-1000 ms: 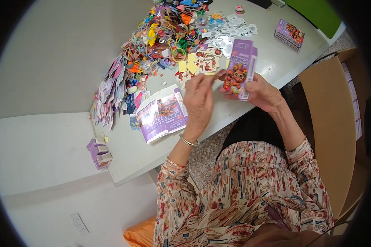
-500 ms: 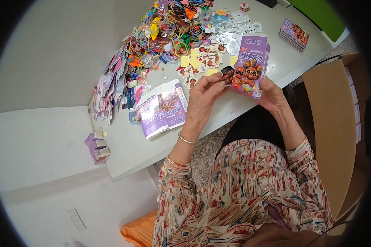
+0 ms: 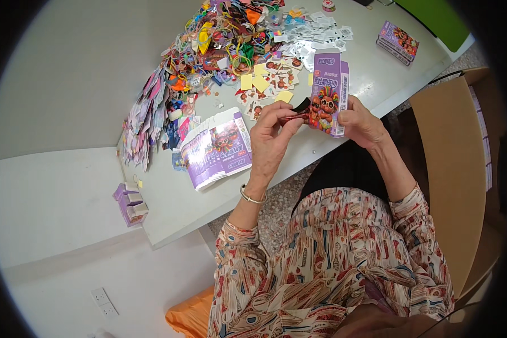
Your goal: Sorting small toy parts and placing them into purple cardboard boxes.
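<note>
My right hand [image 3: 363, 123] holds a small purple carton [image 3: 328, 93] with a colourful cartoon figure, upright above the white table's [image 3: 169, 208] near edge. My left hand [image 3: 270, 138] pinches a small dark red and black item [image 3: 299, 112] right at the carton's lower left side. A fanned stack of flat purple cartons [image 3: 217, 149] lies on the table just left of my left hand. Small picture cards and yellow slips [image 3: 267, 84] lie beyond the hands.
A big heap of colourful small toys and rubber bands [image 3: 225, 39] covers the far table, with flat packets [image 3: 149, 112] fanned along the left edge. Another purple box [image 3: 399, 40] lies far right. A brown cardboard box [image 3: 456, 169] stands at my right. Several small purple boxes [image 3: 129, 203] sit on the floor.
Both hands lifted the purple carton off the table and turned it upright. My left hand left the cards and now brings a small dark item to the carton's side.
</note>
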`<control>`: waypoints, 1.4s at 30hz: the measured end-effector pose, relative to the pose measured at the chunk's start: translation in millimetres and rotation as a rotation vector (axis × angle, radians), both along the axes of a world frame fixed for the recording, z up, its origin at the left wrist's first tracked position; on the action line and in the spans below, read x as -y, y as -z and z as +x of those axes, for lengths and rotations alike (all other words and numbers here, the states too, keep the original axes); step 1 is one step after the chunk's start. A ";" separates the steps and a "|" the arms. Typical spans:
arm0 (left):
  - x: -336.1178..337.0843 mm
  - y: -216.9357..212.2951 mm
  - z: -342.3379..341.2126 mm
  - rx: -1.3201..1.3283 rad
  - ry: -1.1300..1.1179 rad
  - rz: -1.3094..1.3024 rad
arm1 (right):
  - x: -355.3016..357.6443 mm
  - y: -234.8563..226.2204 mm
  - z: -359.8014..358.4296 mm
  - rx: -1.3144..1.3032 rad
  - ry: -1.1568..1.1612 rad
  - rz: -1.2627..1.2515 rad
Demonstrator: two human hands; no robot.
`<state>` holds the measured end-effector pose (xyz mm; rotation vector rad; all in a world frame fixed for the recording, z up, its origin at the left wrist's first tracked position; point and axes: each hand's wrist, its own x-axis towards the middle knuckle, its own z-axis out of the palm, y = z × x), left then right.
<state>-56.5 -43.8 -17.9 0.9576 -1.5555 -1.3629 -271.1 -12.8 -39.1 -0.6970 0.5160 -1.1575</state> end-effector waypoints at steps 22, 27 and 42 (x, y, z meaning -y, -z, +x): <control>-8.6 10.9 -7.2 -0.217 -0.201 0.197 | 2.3 -9.7 12.7 -0.020 -0.130 0.066; -12.5 0.9 5.6 -0.266 -0.114 0.163 | 1.1 -12.8 23.8 -0.213 0.006 0.063; 50.1 53.4 315.2 1.382 -0.828 -0.057 | 9.6 -21.2 33.8 -1.081 0.193 -0.418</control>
